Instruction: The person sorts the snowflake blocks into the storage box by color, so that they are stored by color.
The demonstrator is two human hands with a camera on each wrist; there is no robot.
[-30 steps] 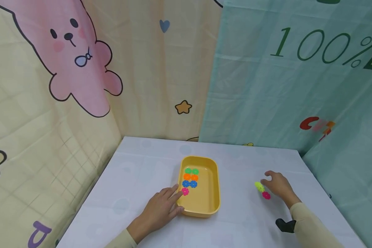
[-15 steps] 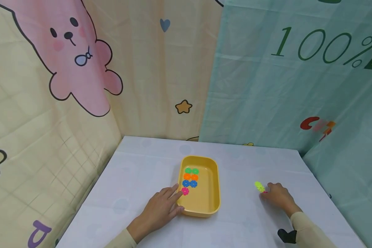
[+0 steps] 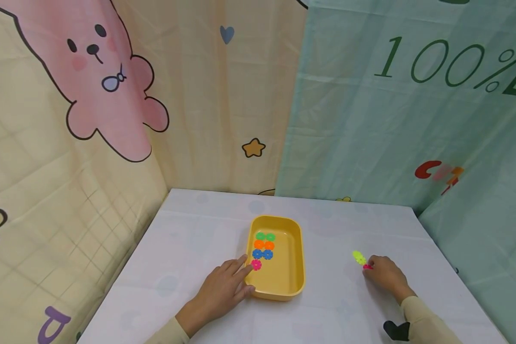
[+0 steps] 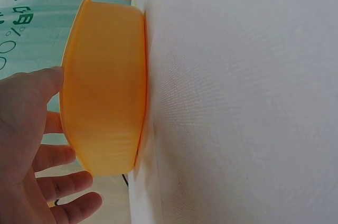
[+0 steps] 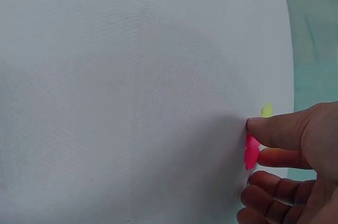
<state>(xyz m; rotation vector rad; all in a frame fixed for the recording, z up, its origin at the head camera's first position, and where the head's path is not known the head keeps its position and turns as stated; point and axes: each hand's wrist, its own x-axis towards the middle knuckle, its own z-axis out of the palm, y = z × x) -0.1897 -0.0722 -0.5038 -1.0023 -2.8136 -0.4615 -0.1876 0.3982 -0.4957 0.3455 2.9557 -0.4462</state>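
Note:
A yellow plastic tray [image 3: 285,282] sits near the middle of the table. My left hand [image 3: 221,294] rests at its left rim, fingers spread and loosely extended. Inside lie flower-shaped pieces: a green pair [image 3: 265,237], an orange pair [image 3: 264,245], a blue pair [image 3: 262,254] and one pink flower [image 3: 255,264] close to my left fingertips. Over to the right, my right hand [image 3: 388,277] pinches another pink flower piece [image 5: 252,151] between thumb and index finger, mostly covered in the head view. Yellow-green flower pieces [image 3: 359,257] lie on the table just beyond those fingertips.
The white-clothed table [image 3: 327,315] ends at a patterned beige curtain [image 3: 206,119] and a teal curtain [image 3: 352,134] behind. Another curtain hangs along the left side. A black shape [image 3: 396,330] is attached by the right sleeve.
My right hand has come down onto the pink flower piece, and its thumb and index finger have closed around it. My left hand and the tray have stayed put.

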